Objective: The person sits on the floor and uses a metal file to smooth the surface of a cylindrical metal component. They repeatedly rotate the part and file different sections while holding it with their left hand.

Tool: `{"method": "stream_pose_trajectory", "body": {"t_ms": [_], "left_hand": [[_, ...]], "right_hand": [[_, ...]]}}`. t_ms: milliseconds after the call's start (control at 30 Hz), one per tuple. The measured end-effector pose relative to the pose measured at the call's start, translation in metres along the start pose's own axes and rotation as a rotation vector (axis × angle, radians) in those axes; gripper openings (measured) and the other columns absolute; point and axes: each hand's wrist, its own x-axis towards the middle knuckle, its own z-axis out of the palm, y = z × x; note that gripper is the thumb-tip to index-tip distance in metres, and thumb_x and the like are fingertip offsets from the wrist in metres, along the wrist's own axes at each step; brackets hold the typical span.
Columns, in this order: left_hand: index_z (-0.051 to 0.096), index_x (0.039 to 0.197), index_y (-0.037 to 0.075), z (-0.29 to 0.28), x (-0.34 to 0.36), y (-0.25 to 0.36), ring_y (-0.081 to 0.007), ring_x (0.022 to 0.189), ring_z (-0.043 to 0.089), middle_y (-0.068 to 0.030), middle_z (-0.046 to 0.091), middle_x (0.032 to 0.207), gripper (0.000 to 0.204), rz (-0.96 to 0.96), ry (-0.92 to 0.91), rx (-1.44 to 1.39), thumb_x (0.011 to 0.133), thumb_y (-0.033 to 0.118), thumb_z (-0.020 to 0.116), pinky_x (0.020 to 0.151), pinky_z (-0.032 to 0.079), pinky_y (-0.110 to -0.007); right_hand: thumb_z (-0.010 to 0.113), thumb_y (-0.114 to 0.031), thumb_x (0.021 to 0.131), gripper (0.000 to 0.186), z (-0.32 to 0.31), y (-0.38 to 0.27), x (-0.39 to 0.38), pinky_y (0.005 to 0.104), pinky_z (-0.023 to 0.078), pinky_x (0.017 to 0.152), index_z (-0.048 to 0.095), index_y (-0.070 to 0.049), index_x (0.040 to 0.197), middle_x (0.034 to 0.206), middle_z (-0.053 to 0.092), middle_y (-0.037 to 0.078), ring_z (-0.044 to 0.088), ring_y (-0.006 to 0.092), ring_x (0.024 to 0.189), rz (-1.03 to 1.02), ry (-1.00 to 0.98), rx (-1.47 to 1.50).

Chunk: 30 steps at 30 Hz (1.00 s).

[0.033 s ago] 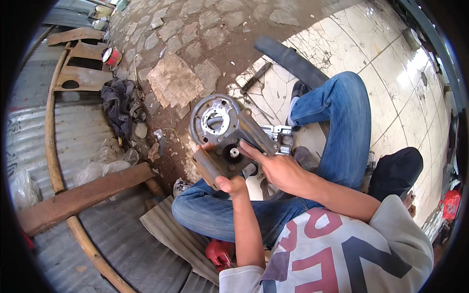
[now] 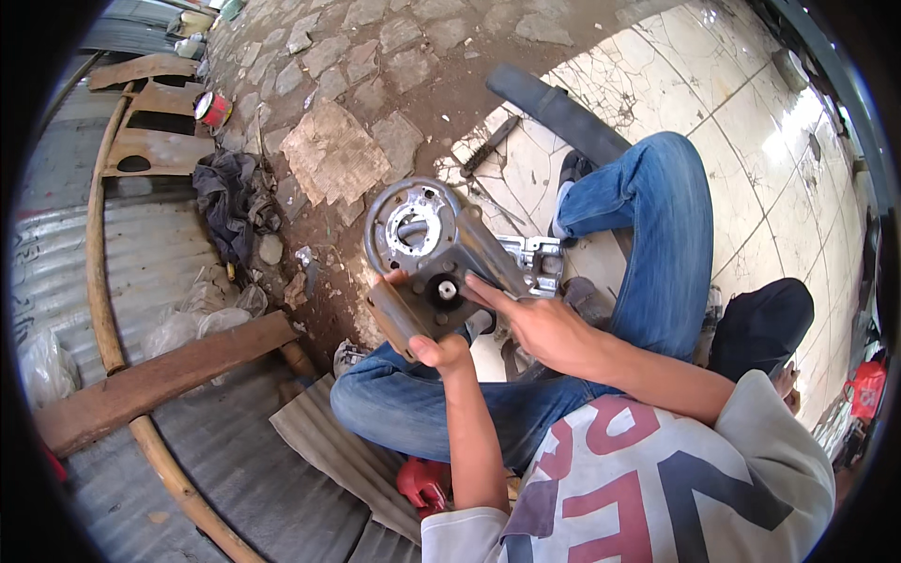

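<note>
A brown metal U-shaped bracket [image 2: 394,317] with a raised wall on each side lies tilted over my lap. A short bright shaft [image 2: 447,292] stands in a dark round hole at its middle, with bolt heads around it. My left hand [image 2: 441,351] grips the bracket's left wall, thumb on the near end, fingertips behind it. My right hand [image 2: 540,324] rests at the bracket's right side, its index finger stretched toward the shaft; its other fingers are partly hidden. Beyond the bracket is a round metal housing [image 2: 380,220] with a silver ring [image 2: 414,231] inside.
A silver cast metal part [image 2: 542,267] lies beside my right hand. Farther off are a dark shock-absorber-like rod [image 2: 493,146], a long black curved piece [image 2: 554,111] and a flat board [image 2: 335,153]. A wooden plank [image 2: 164,383] crosses metal sheets on the left. A black cap [image 2: 762,328] is at right.
</note>
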Motion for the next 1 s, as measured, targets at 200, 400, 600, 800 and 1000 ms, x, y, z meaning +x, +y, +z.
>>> {"method": "stream_pose_trajectory", "body": {"t_ms": [200,400,600,800,1000], "left_hand": [[0.036,0.149,0.0,0.007,0.0,0.007,-0.0279,0.126,0.048,-0.0144,0.05,0.133,0.09,0.007,0.036,0.043,0.087,0.066,0.039,0.109,0.037,-0.043],[0.035,0.149,0.0,0.006,0.003,0.005,-0.0276,0.126,0.048,-0.0145,0.05,0.133,0.092,-0.027,0.03,-0.001,0.087,0.067,0.04,0.109,0.037,-0.043],[0.033,0.151,0.002,0.004,0.003,0.007,-0.0277,0.127,0.047,-0.0137,0.049,0.135,0.092,-0.043,-0.011,-0.042,0.087,0.068,0.041,0.11,0.036,-0.043],[0.034,0.151,0.003,0.012,0.0,0.009,-0.0272,0.129,0.047,-0.0135,0.048,0.136,0.09,-0.029,0.01,0.019,0.088,0.067,0.042,0.11,0.036,-0.043],[0.029,0.149,-0.003,0.009,0.001,0.004,-0.0316,0.131,0.043,-0.018,0.043,0.139,0.095,-0.068,0.038,0.012,0.086,0.067,0.04,0.111,0.036,-0.044]], "right_hand": [[0.054,0.006,0.082,0.086,-0.002,-0.009,0.011,0.0493,0.052,0.058,0.022,-0.017,0.159,0.073,0.064,0.023,0.066,0.0389,0.062,0.047,-0.041,-0.041],[0.054,0.007,0.082,0.088,-0.006,-0.003,0.007,0.0503,0.052,0.057,0.021,-0.019,0.159,0.069,0.064,0.022,0.065,0.0394,0.058,0.032,-0.064,-0.068],[0.054,0.008,0.078,0.092,-0.012,-0.001,0.001,0.0492,0.052,0.056,0.019,-0.016,0.159,0.068,0.063,0.021,0.065,0.0388,0.059,0.039,-0.13,-0.084],[0.055,0.005,0.077,0.093,-0.008,-0.007,0.02,0.0489,0.054,0.055,0.016,-0.011,0.159,0.068,0.065,0.021,0.066,0.0383,0.059,0.02,-0.054,-0.045],[0.058,-0.003,0.09,0.08,-0.018,-0.014,0.019,0.0503,0.055,0.061,0.017,-0.01,0.158,0.089,0.067,0.03,0.069,0.0435,0.072,0.15,-0.164,0.104]]}}
